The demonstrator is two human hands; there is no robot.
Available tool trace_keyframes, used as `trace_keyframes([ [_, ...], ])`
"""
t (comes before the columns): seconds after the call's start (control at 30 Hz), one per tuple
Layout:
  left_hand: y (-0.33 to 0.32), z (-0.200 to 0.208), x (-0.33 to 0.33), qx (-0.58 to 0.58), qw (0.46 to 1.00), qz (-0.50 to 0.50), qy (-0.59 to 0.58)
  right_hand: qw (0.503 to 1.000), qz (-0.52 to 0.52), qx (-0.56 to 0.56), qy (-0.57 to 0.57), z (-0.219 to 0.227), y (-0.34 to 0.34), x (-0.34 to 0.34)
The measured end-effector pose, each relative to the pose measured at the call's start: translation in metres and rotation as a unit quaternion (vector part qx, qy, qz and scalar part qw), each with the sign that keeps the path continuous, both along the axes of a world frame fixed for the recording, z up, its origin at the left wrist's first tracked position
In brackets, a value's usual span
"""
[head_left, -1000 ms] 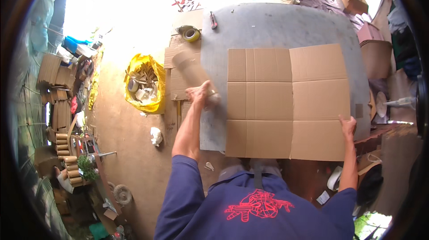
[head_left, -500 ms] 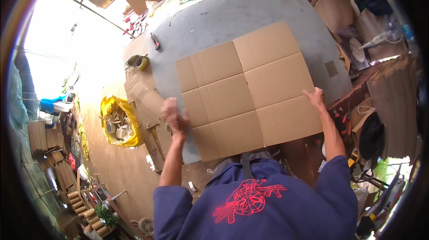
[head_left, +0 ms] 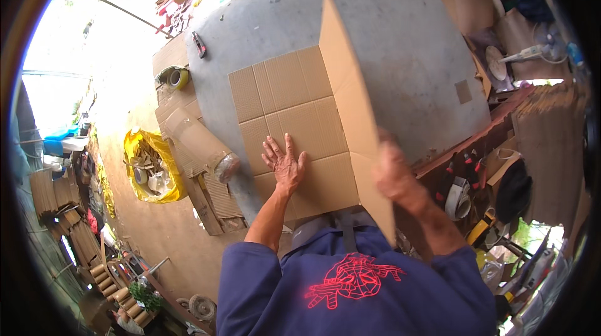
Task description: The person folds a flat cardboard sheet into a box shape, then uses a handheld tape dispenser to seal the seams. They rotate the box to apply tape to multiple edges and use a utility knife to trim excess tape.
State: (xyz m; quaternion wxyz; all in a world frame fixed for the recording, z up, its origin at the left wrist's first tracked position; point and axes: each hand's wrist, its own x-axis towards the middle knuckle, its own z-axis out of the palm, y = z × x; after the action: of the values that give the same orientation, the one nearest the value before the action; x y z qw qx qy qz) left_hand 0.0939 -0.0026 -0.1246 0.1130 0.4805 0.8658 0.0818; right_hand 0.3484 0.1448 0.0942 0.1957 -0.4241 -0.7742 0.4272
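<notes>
A brown cardboard sheet with several crease lines lies on the grey tabletop in front of me. Its right part stands up steeply along a lengthwise fold. My left hand lies flat with spread fingers on the lower left part, pressing on the board. At the near half of the raised part's outer edge, my right hand is closed on the cardboard; it is smeared by motion, and some of its fingers are hidden.
Left of the sheet are a cardboard tube, a tape roll and a red-and-black box cutter. A yellow bag of scraps stands on the floor. Tools, including red-handled pliers, hang at the right edge of the grey table.
The sheet's right part has been lifted from lying flat to nearly upright by my right hand, which moved left. My left hand has come down from beside the tube onto the sheet.
</notes>
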Motion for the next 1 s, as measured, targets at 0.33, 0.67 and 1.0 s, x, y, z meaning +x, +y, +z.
trace_keyframes([
  [0.33, -0.032, 0.014, -0.033, 0.001, 0.99, -0.141, 0.016, 0.998, 0.018, 0.006, -0.066, -0.111, -0.143, -0.201],
  [0.67, -0.05, 0.001, -0.075, 0.046, 0.966, -0.255, -0.009, 0.992, -0.046, 0.093, -0.072, -0.07, -0.14, -0.186],
  [1.0, -0.04, -0.001, -0.062, 0.071, 0.977, -0.2, -0.002, 0.929, -0.226, 0.121, -0.266, -0.06, 0.087, 0.142],
])
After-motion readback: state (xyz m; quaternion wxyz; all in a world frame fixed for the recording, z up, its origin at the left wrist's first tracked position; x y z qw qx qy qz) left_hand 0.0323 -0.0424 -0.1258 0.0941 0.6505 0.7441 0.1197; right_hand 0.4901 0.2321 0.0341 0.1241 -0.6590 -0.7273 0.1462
